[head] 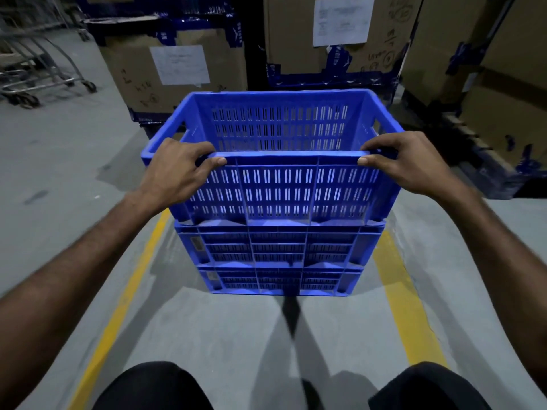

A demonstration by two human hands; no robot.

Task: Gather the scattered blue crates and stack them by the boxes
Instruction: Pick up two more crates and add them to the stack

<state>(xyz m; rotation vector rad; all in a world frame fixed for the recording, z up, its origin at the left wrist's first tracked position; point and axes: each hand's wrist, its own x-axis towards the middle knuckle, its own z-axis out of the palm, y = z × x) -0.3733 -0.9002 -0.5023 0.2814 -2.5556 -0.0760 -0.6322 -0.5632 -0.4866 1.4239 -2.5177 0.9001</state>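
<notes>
A stack of three blue slotted crates stands on the grey floor in front of me. The top crate point(278, 187) is empty and sits on the middle crate point(278, 247), which rests on the bottom crate point(278, 281). My left hand point(177, 170) grips the near rim of the top crate at its left corner, thumb on the outside face. My right hand point(414, 164) grips the same rim at the right corner. Large cardboard boxes point(177, 69) stand just behind the stack.
More tall cardboard boxes point(340, 34) on blue pallets fill the back and right side point(503, 93). A metal wheeled trolley point(38, 75) stands at the far left. Two yellow floor lines point(127, 291) run either side of the stack. My knees show at the bottom edge.
</notes>
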